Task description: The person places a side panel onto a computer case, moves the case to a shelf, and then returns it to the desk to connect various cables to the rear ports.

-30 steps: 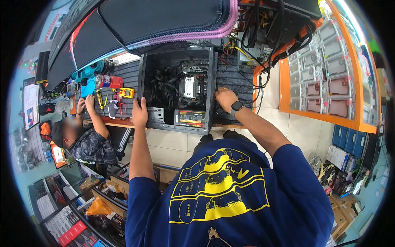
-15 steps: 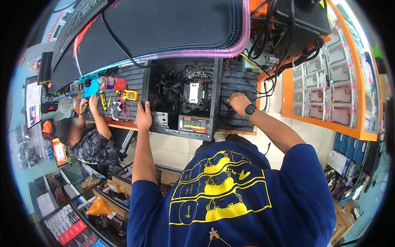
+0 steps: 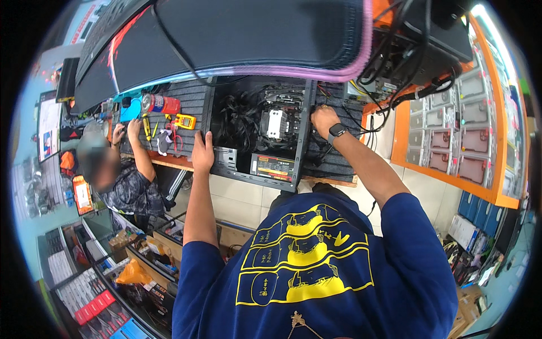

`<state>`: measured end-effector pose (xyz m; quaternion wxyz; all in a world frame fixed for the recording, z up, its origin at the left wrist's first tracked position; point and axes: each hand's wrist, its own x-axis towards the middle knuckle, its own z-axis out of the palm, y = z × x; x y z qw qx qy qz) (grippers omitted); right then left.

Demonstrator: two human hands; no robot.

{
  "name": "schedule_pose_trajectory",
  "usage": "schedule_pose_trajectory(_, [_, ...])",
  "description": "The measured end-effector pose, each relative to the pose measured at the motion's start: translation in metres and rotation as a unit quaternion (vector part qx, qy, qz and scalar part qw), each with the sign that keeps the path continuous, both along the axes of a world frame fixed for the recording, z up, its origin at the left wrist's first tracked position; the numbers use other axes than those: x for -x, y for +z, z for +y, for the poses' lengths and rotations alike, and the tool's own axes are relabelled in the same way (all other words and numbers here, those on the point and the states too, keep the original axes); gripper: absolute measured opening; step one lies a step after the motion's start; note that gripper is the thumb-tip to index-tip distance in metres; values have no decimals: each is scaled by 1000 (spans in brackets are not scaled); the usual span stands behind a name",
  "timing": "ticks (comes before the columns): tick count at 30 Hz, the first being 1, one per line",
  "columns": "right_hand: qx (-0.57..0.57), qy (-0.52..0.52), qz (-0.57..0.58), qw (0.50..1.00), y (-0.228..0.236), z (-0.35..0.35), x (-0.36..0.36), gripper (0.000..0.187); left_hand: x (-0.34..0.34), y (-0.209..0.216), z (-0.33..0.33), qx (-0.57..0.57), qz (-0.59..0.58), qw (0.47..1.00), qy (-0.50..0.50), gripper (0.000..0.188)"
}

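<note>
A black desktop computer case [image 3: 237, 179] lies on its side before me with its panel off. Inside are bundled black cables [image 3: 236, 113], a silver-white block [image 3: 275, 124] on the board, and a power supply [image 3: 272, 166] with a printed label. Against the case's left edge, near its front corner, my left hand [image 3: 203, 151] rests with fingers stretched out. My right hand [image 3: 326, 120], a dark watch [image 3: 337, 130] on its wrist, is at the case's right side. Its fingers are curled in against that wall; whatever they pinch is hidden. Black cables [image 3: 351, 117] run beside it.
Left of the case lie a yellow multimeter [image 3: 184, 121], a screwdriver [image 3: 147, 127] and a red-and-blue can [image 3: 161, 104]. A co-worker [image 3: 127, 186] sits at far left. A dark mat [image 3: 254, 39] overhangs the bench's far side. An orange-framed display cabinet [image 3: 451, 183] stands at right.
My right hand has moved up and inward, from the ribbed mat to the case's right wall. The left hand keeps its place on the case. The whole view has shifted slightly.
</note>
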<state>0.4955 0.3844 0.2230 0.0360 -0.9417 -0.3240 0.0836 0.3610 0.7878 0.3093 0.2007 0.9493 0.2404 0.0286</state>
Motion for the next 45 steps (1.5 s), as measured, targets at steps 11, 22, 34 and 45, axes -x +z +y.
schedule_pose_trajectory(11, [7,87,10,996,5,-12,-9,16,-1,3,0,6,17,1000,6,72])
schedule_pose_trajectory(22, [-121,-125,65,983,51,-56,13,42,-3,5,-1,24,20,999,9,73])
schedule_pose_trajectory(34, [-344,-71,402,845,79,-28,185,70,109,-20,25,402,-115,907,57,64])
schedule_pose_trajectory(45, [-454,-242,375,771,58,8,237,78,71,-7,79,426,-36,904,-16,52])
